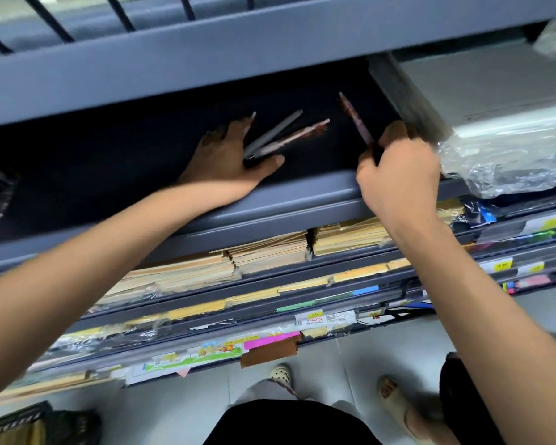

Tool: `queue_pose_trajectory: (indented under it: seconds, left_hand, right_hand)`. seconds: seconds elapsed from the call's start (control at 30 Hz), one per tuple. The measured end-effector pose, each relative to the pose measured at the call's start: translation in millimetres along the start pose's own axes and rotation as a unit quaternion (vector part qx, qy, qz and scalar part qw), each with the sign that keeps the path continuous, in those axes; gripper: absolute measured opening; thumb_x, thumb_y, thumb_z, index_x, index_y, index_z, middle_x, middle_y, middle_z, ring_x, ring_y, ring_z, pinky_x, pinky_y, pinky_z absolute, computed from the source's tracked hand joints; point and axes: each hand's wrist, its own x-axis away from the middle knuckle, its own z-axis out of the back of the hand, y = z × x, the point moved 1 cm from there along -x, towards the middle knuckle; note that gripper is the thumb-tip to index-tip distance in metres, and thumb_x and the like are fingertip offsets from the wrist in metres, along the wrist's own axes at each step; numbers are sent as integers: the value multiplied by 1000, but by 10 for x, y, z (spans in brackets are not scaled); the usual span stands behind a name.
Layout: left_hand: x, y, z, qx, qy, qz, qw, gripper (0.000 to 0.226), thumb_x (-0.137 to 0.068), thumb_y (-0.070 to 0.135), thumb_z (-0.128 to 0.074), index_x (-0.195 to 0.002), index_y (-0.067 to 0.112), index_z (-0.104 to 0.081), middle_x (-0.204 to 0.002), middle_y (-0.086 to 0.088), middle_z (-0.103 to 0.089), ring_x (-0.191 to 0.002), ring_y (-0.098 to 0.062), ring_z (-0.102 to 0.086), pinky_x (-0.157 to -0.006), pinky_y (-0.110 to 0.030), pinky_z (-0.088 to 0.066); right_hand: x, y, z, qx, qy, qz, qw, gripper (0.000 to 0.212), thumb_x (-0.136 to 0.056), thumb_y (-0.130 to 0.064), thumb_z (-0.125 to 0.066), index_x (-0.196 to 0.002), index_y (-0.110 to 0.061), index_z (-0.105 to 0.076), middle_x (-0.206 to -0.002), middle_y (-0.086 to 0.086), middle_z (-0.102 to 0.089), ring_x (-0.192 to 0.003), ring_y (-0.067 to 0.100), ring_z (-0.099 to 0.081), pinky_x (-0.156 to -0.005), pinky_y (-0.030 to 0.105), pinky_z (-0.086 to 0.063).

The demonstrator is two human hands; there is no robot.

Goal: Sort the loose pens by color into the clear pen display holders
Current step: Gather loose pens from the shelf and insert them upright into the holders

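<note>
Pens [283, 136], one grey and the rest reddish, fan out on the dark shelf [109, 175] from the crook of the left hand [231, 155], whose fingers lie spread; whether it pinches them or only rests on their ends I cannot tell. The right hand [398, 175] is curled tight round a single reddish pen [355, 117], tip pointing up and back, beside a blurred clear panel [411, 101] that may be a holder. Picking out by colour seems the step in hand; the next move calls for finding the holder that matches and sliding this pen in without scattering the others.
</note>
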Motion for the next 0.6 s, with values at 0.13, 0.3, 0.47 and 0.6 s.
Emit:
queue_pose_trajectory:
  seconds: [0.13, 0.3, 0.47, 0.6]
  left_hand:
    - [-166, 33, 19, 93, -41, -8, 995, 77, -87, 54, -67, -149, 20, -37, -150, -1, -46, -136, -20, -44, -109, -25, -31]
    - [-401, 160, -20, 70, -109, -57, 990, 65, -85, 54, -70, -139, 25, -48, -139, -1, -54, -125, -19, -51, -104, -26, -37]
    - [-556, 295, -97, 87, -65, -79, 991, 41, -84, 46, -73, -115, 21, -62, -121, 1, -63, -112, -16, -58, -96, -28, -44]
    - [-572, 337, -90, 62, -46, -93, 993, 38, -83, 42, -72, -102, 11, -61, -123, -8, -62, -113, -23, -57, -96, -37, -45]
  right_hand:
    - [9, 0, -12, -8, -5, -11, 1000, 26, -89, -27, -50, -105, -6, -51, -93, 21, -62, -84, 39, -57, -65, 32, -32]
    - [7, -1, 3, -27, -11, -33, 999, 25, -89, -27, -53, -105, -7, -54, -92, 20, -63, -85, 39, -57, -66, 33, -35]
    - [-5, -24, 41, -52, -31, -54, 997, 24, -89, -25, -56, -105, -6, -56, -94, 20, -63, -88, 39, -58, -70, 36, -42]
    - [10, -56, 56, -45, -35, -70, 996, 24, -90, -24, -56, -106, -5, -55, -94, 22, -64, -88, 40, -58, -70, 35, -39]
